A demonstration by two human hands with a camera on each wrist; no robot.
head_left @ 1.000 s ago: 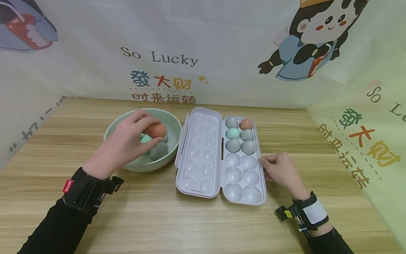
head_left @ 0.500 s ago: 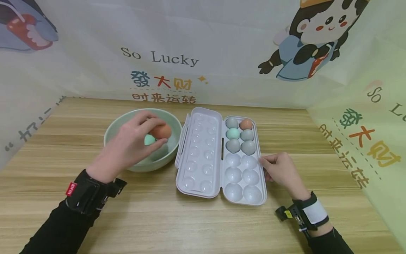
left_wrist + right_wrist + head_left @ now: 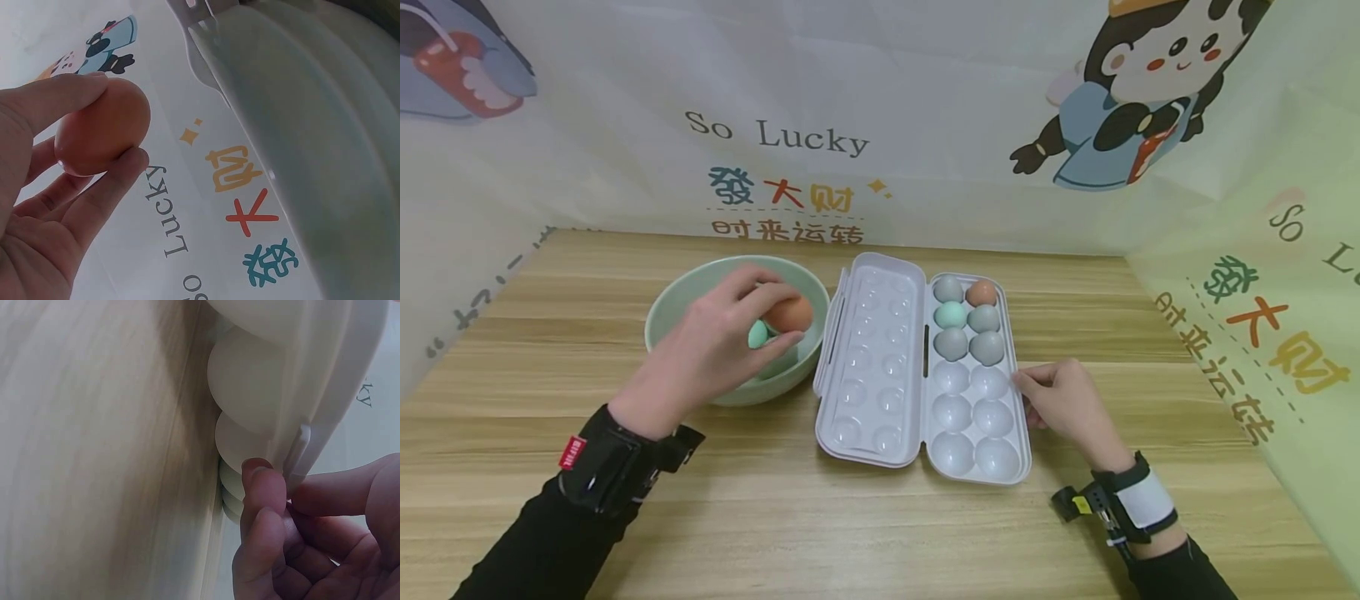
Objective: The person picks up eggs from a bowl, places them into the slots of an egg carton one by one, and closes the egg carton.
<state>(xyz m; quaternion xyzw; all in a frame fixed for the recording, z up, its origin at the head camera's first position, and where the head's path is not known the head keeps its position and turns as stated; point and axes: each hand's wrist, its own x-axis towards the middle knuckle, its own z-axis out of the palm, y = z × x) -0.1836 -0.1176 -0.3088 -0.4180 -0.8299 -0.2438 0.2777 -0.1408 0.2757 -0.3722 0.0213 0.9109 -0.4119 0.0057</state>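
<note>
L hand [image 3: 711,337] pinching 1 egg [image 3: 107,128], orange-brn, smooth, rounded

The backdrop [image 3: 940,175] reads "So Lucky" [image 3: 777,134], "發大财" [image 3: 782,190] and "时来运转" [image 3: 787,232].

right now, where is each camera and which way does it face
Head: worn there, facing forward and down on bowl and egg carton; left hand, right hand, sleeves show.
Left wrist: worn there, facing left hand holding brown egg.
Right wrist: worn there, facing right hand pinching the carton's edge.
Head and left wrist share that egg.
</note>
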